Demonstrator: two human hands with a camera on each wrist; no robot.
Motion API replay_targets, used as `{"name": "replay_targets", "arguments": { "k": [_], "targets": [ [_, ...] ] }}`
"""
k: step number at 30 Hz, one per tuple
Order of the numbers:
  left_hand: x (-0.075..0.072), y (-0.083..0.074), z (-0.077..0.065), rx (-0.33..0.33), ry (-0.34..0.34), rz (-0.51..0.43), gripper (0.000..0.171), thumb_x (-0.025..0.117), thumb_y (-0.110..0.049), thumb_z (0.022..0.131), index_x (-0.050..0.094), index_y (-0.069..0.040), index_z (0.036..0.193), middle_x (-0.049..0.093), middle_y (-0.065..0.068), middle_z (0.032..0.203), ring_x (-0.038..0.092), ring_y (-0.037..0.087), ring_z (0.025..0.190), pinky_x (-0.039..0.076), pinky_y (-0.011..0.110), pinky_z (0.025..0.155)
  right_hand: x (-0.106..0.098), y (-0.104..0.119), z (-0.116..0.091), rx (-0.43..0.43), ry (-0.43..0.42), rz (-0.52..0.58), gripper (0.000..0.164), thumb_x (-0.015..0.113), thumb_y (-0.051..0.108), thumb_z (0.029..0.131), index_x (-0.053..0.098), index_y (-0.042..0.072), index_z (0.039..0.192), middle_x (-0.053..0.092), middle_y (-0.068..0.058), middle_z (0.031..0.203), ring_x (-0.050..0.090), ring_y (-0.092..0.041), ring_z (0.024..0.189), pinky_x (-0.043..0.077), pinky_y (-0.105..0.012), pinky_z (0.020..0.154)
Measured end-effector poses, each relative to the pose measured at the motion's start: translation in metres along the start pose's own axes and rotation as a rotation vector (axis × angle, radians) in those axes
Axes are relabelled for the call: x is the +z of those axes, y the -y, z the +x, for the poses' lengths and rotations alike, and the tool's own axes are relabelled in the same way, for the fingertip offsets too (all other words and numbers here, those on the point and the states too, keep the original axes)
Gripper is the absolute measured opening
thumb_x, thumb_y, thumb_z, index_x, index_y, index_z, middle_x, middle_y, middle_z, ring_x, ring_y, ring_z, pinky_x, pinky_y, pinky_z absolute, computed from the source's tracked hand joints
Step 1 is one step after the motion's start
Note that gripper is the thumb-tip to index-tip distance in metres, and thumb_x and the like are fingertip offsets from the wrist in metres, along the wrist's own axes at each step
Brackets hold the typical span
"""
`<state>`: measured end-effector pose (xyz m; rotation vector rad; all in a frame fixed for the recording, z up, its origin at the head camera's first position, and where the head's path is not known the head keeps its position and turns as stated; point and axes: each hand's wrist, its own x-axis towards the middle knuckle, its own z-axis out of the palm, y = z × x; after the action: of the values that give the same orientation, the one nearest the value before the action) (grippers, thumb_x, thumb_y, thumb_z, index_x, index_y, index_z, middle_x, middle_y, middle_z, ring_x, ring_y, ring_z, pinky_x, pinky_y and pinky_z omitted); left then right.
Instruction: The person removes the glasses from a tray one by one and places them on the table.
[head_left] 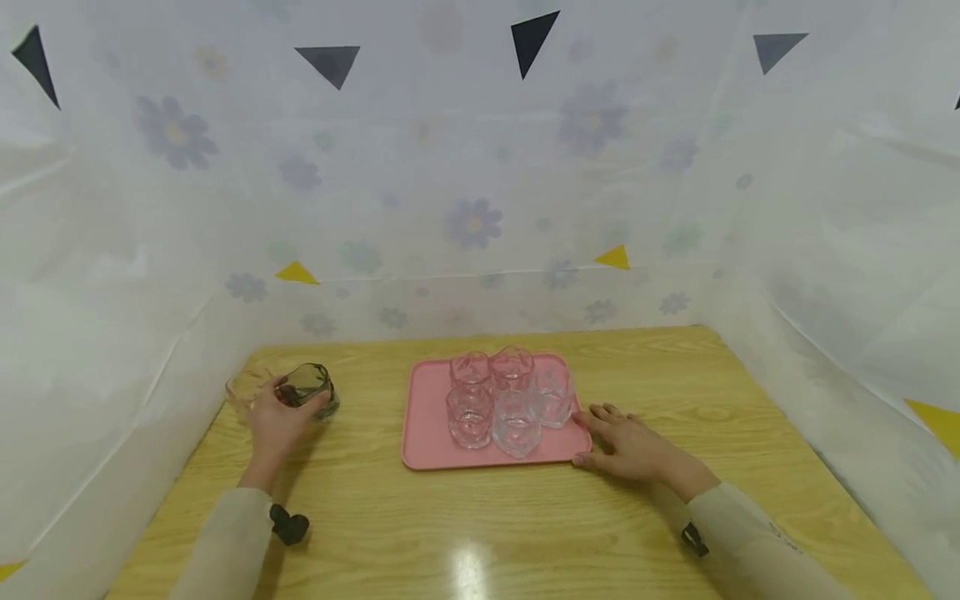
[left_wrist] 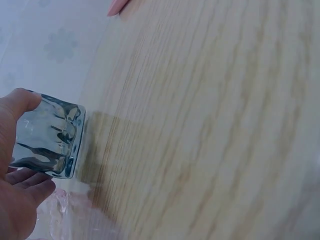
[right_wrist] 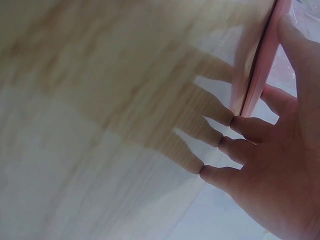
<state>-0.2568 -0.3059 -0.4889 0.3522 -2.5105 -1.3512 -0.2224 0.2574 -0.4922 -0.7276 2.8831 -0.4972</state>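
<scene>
Grey glass (head_left: 309, 383) pinched in left hand (head_left: 276, 423), right hand (head_left: 630, 446) loose-fingered by tray (head_left: 427, 425): hold level, clear of pale glass (head_left: 246, 385) left of grip.

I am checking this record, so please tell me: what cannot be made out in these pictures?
Head: part of the leftmost glass, hidden by the left hand.
Left wrist: part of the dark glass, also behind the left hand.
Right wrist: most of the tray, hidden by the right hand or cut off by the picture's edge.
</scene>
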Motion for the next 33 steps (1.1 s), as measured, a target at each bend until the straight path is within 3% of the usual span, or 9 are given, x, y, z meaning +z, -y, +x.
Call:
{"name": "replay_targets", "arguments": {
  "k": [14, 33],
  "targets": [
    [0.0002, 0.0043, -0.0016, 0.031, -0.048, 0.047, 0.094, 0.08, -0.041, 0.094, 0.031, 0.006, 0.16, 0.058, 0.034, 0.131, 0.06, 0.047, 0.114, 0.05, 0.064, 0.1, 0.0018, -0.0013, 0.0009, 0.007, 0.012, 0.009, 0.083, 0.061, 0.063, 0.1, 0.044, 0.011, 0.161, 0.039, -0.033, 0.162, 0.033, -0.055, 0.153, 0.027, -0.081, 0.116],
    [-0.0012, 0.0048, 0.0015, 0.062, -0.037, 0.1, 0.103, 0.08, -0.042, 0.093, 0.02, -0.001, 0.166, 0.043, 0.041, 0.154, 0.053, 0.058, 0.129, 0.044, 0.072, 0.108, -0.0004, 0.0009, 0.0002, 0.008, 0.005, 0.002, 0.083, 0.061, 0.063, 0.1, 0.043, 0.01, 0.161, 0.039, -0.034, 0.162, 0.033, -0.054, 0.153, 0.027, -0.08, 0.116]
  ]
}}
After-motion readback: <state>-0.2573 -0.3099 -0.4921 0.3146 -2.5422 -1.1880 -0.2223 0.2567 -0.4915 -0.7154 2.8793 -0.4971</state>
